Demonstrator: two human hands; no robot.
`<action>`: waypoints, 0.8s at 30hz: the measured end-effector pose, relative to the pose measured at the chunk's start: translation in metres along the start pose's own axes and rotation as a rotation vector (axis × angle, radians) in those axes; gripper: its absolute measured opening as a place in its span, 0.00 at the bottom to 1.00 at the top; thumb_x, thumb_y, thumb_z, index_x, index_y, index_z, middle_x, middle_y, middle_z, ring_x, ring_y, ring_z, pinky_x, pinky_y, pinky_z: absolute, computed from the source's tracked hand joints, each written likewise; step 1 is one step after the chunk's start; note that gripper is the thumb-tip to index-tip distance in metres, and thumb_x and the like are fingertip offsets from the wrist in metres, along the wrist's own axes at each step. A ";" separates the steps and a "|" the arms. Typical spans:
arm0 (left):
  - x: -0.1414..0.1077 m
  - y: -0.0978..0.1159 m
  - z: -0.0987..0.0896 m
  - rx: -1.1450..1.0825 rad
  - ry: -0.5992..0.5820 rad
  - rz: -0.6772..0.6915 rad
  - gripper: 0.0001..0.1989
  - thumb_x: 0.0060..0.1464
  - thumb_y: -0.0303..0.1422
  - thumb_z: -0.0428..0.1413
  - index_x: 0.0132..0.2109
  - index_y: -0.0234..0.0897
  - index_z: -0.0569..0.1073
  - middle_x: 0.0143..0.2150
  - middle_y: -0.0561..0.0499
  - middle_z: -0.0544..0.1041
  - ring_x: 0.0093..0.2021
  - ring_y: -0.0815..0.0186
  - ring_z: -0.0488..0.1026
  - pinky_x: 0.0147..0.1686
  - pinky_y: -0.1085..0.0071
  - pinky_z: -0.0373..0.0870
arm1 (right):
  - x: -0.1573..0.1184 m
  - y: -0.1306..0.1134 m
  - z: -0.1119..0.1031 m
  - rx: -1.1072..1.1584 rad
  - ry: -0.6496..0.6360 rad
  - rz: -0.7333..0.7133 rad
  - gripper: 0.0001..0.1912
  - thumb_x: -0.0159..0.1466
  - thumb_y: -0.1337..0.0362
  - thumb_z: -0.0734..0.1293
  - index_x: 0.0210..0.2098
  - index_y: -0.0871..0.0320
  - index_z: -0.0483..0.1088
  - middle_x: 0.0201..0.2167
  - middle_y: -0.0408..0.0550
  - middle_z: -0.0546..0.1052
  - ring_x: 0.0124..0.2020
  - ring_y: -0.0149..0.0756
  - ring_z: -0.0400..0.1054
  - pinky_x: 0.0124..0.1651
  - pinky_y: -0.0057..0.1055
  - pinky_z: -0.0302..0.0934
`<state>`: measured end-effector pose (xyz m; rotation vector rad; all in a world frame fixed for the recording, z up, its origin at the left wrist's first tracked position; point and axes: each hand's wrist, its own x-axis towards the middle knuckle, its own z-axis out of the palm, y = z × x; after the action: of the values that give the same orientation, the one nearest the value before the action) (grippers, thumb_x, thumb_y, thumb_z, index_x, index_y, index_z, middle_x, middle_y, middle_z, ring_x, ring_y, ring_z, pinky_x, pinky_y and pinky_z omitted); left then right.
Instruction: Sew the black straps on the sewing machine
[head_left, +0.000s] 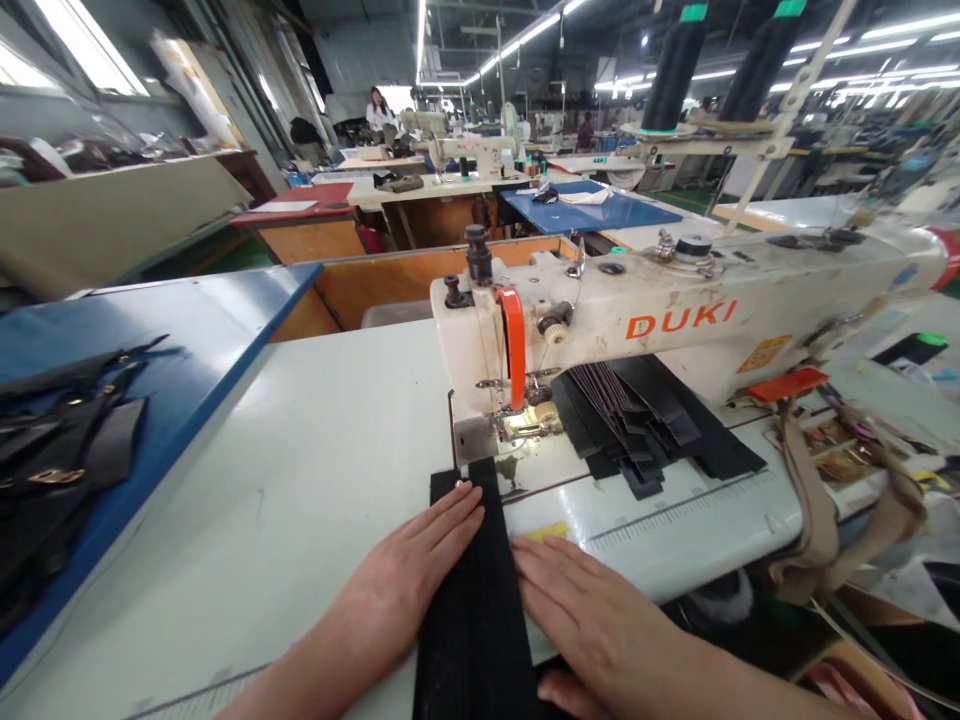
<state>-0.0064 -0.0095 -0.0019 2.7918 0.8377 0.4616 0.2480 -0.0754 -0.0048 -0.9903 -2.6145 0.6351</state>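
Ahead of both hands, a DUKI sewing machine (675,310) is set on a white table (225,560). A black strap (476,610) is pressed flat, ungripped, by the open left hand (405,570) and right hand (592,620), just short of the presser foot (529,425). Positioning is judged in hand; feeding under the foot is called for.

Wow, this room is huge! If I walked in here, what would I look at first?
The big white sewing machine with orange DUKI letters catches your eye first, right in the middle, with tall spools of black thread above it. Close up at the bottom, the left hand and right hand press flat on a long black strip on the white table, and a pile of black strips lies under the machine's arm.
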 end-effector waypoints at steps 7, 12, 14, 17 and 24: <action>0.001 0.000 -0.002 -0.083 -0.041 0.008 0.39 0.44 0.23 0.51 0.66 0.35 0.57 0.67 0.41 0.60 0.66 0.54 0.57 0.61 0.54 0.61 | 0.040 0.010 0.004 -0.188 0.247 0.075 0.18 0.66 0.69 0.62 0.54 0.68 0.65 0.57 0.61 0.69 0.61 0.46 0.58 0.66 0.45 0.50; 0.000 -0.002 -0.003 -0.084 -0.036 0.041 0.42 0.44 0.24 0.52 0.68 0.35 0.53 0.68 0.40 0.58 0.66 0.54 0.56 0.61 0.53 0.61 | 0.060 0.024 0.002 -0.368 0.229 -0.071 0.10 0.68 0.72 0.61 0.46 0.65 0.71 0.48 0.55 0.76 0.53 0.40 0.67 0.62 0.39 0.56; 0.001 -0.001 -0.004 -0.069 -0.058 0.045 0.42 0.44 0.24 0.52 0.68 0.34 0.53 0.67 0.39 0.58 0.66 0.54 0.57 0.61 0.53 0.61 | 0.061 0.026 0.004 -0.412 0.245 -0.097 0.10 0.69 0.72 0.60 0.45 0.65 0.72 0.47 0.55 0.76 0.51 0.40 0.68 0.60 0.37 0.59; 0.003 0.000 -0.003 -0.012 -0.036 0.061 0.35 0.52 0.24 0.50 0.67 0.34 0.54 0.66 0.38 0.62 0.65 0.56 0.59 0.60 0.55 0.63 | 0.060 0.027 0.004 -0.448 0.270 -0.139 0.10 0.69 0.72 0.59 0.44 0.66 0.72 0.47 0.55 0.76 0.50 0.41 0.69 0.57 0.36 0.61; 0.011 -0.009 0.005 0.082 0.000 0.131 0.30 0.60 0.25 0.46 0.68 0.32 0.52 0.64 0.36 0.65 0.66 0.57 0.57 0.60 0.58 0.63 | 0.062 0.037 -0.003 -0.477 0.301 -0.193 0.12 0.68 0.74 0.58 0.44 0.69 0.72 0.46 0.58 0.76 0.49 0.43 0.69 0.57 0.38 0.61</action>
<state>-0.0006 0.0040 -0.0065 2.9348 0.6908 0.4575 0.2248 -0.0076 -0.0142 -0.8529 -2.5847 -0.1847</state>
